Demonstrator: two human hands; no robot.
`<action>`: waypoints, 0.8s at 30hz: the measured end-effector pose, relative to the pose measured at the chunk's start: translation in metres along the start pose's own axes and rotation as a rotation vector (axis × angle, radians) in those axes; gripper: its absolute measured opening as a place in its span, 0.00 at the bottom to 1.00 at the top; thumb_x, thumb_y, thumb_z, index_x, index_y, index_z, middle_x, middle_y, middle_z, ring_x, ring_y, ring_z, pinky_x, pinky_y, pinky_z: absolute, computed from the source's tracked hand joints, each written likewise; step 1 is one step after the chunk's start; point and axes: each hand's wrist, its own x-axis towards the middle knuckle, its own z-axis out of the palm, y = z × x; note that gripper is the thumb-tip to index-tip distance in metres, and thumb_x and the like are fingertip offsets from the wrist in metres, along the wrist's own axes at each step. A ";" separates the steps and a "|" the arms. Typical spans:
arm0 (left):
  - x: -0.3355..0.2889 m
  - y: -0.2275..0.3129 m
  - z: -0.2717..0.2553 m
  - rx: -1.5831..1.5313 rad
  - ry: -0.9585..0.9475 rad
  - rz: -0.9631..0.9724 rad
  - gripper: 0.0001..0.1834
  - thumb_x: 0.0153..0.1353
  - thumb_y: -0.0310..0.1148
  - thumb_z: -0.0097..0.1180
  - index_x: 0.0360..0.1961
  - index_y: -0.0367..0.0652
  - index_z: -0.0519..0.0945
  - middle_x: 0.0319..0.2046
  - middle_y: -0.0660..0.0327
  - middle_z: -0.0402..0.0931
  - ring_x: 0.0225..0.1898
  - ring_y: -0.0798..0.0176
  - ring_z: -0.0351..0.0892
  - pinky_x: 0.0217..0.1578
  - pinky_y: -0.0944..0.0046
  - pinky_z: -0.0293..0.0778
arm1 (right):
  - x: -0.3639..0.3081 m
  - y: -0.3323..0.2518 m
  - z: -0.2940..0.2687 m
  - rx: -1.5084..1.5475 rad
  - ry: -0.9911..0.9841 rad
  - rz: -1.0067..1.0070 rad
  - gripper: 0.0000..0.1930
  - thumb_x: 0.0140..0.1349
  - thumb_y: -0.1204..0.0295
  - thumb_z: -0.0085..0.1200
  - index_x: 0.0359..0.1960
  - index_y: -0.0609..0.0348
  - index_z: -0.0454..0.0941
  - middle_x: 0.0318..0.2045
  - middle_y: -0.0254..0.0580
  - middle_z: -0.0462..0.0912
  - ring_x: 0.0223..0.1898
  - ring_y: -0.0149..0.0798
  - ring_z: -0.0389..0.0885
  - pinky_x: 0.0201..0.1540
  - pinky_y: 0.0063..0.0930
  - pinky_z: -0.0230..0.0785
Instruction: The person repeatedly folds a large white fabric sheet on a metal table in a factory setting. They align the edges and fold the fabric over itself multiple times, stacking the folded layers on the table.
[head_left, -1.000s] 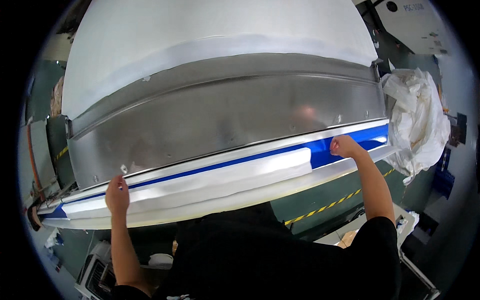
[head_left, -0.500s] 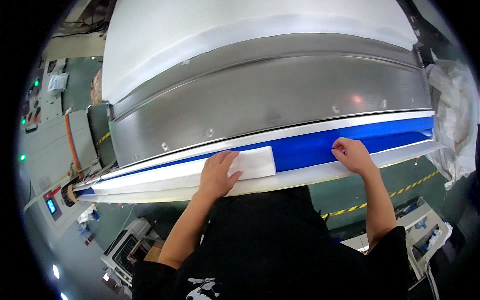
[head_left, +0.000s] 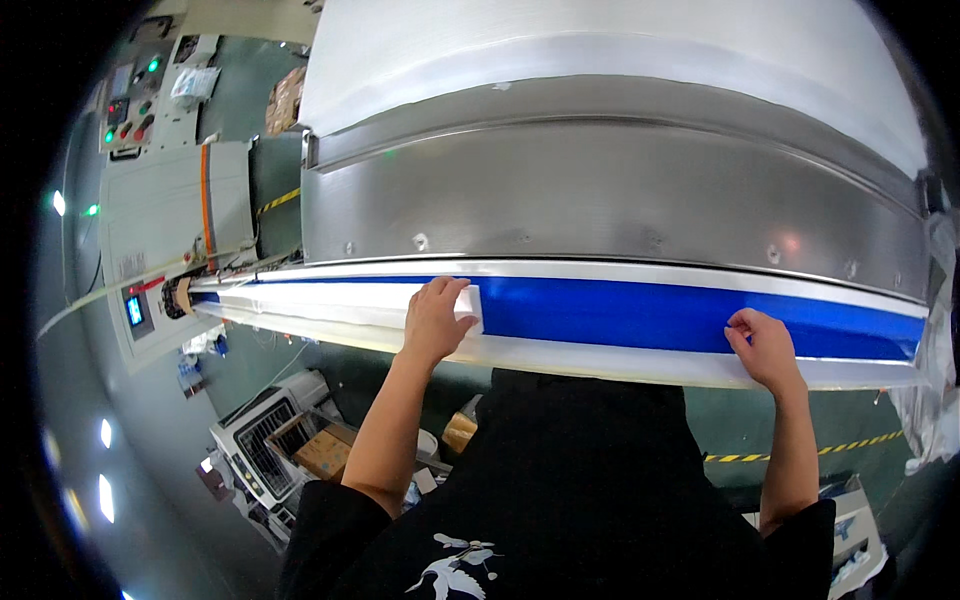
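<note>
A long white strip, flat and folded-looking, lies along the blue surface of a long trough-like ledge. My left hand rests across the strip close to its right end, fingers stretched over its far side and thumb spread toward the near side. Further right, my right hand hovers at the blue surface's near part. Its fingers are curled with thumb and forefinger close together, and nothing shows between them. The strip's far left part narrows toward the ledge's left end.
Beyond the ledge rises a grey metal plate, with a broad white sheet above it. A pale machine cabinet with a small lit screen stands left. Crumpled translucent plastic hangs at right. A cardboard box sits below left.
The view has turned and shifted left. My left hand and the white strip have moved left along the ledge, with the strip's end now closer to the hand. My right hand stays at about the same place.
</note>
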 end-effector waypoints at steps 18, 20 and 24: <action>0.017 -0.055 0.001 -0.171 0.155 0.113 0.18 0.54 0.36 0.58 0.47 0.49 0.76 0.47 0.58 0.74 0.51 0.53 0.71 0.53 0.55 0.66 | 0.124 -0.165 0.028 -0.396 -0.155 -0.248 0.10 0.57 0.64 0.52 0.35 0.56 0.76 0.32 0.49 0.80 0.36 0.51 0.79 0.39 0.43 0.70; 0.034 -0.087 -0.014 -0.216 0.252 0.080 0.18 0.54 0.35 0.58 0.47 0.48 0.75 0.47 0.57 0.74 0.50 0.51 0.71 0.52 0.54 0.67 | 0.149 -0.202 0.036 -0.386 -0.157 -0.302 0.10 0.57 0.63 0.51 0.35 0.55 0.76 0.32 0.49 0.80 0.36 0.51 0.78 0.38 0.44 0.70; 0.080 -0.148 -0.038 -0.115 0.534 0.012 0.19 0.54 0.35 0.56 0.47 0.45 0.73 0.47 0.54 0.72 0.47 0.48 0.71 0.48 0.51 0.67 | 0.201 -0.282 0.051 -0.354 -0.110 -0.400 0.10 0.58 0.62 0.50 0.34 0.54 0.76 0.31 0.47 0.79 0.36 0.52 0.78 0.37 0.45 0.70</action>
